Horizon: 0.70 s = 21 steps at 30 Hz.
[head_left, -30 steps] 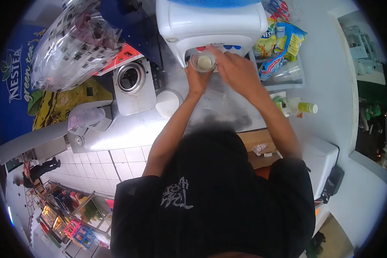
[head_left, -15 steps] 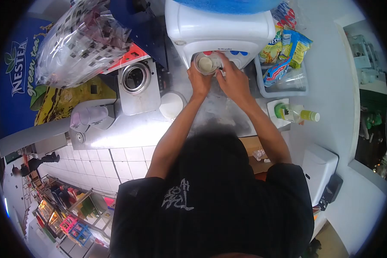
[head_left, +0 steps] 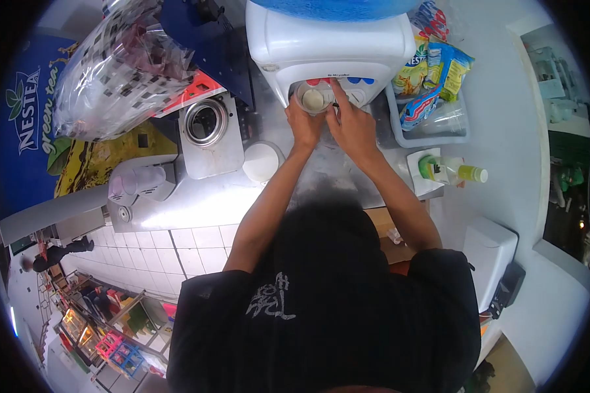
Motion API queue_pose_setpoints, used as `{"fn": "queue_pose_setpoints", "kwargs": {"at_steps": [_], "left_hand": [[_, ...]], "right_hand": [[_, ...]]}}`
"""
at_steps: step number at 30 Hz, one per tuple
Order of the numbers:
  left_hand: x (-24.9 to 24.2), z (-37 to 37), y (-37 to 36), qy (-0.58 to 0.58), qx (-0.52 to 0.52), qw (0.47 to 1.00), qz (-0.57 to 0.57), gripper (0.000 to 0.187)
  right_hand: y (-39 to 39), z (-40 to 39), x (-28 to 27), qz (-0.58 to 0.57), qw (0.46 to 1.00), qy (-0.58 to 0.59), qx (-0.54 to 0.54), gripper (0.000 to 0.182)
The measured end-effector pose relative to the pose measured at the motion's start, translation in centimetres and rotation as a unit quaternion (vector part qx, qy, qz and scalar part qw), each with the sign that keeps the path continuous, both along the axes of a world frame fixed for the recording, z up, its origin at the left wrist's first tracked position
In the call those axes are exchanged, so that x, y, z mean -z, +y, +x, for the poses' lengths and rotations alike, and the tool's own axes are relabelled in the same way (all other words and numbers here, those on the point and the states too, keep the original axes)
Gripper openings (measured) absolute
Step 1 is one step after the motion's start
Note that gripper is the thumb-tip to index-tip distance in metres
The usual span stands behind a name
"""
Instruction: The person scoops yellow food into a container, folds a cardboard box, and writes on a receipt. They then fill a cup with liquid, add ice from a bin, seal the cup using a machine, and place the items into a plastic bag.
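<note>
Clear plastic is crinkling over a big bag of packets (head_left: 121,65) at the far left of the steel counter (head_left: 177,200), above a blue tea banner (head_left: 26,111). Moving right, a sealing machine with a round opening (head_left: 205,121) is sitting beside a white lidded cup (head_left: 261,161).

Next, the left hand (head_left: 303,124) is wrapping its fingers around a small clear cup (head_left: 313,98) and holding it up under the taps of the white water dispenser (head_left: 331,46); pale powder or liquid is showing in the bottom of the cup. Just to its right, the right hand (head_left: 353,124) is reaching forward with its fingers stretched to the tap area, the index finger pressing at or near the red lever; whether water is flowing cannot be told.

Judging from this, the filling step is under way. The next move is calling for steady pressure on the tap, the cup kept level beneath the spout, and a timely release before it overflows.

Further right, snack sachets (head_left: 432,72) are standing in a grey tray (head_left: 462,139), and a green-capped bottle (head_left: 452,172) is lying on its side.
</note>
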<state>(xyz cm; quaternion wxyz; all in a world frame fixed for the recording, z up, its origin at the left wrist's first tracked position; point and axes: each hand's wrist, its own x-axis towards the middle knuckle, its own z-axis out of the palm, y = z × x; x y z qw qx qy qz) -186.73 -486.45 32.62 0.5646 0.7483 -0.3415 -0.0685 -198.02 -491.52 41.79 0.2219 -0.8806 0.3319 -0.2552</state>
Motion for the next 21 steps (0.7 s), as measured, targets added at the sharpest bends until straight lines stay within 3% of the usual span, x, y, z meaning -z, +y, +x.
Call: {"fn": "queue_pose_setpoints", "kwargs": {"at_steps": [12,21], "left_hand": [[-0.8,-0.3,0.4,-0.085,-0.016,0.996,0.026,0.065],[0.2,0.0,-0.1,-0.068,-0.018,0.997,0.016,0.059]], "right_hand": [[0.5,0.0,0.3,0.042,0.999,0.029,-0.011,0.066],[0.7,0.0,0.1,0.051,0.998,0.032,-0.009,0.067]]}}
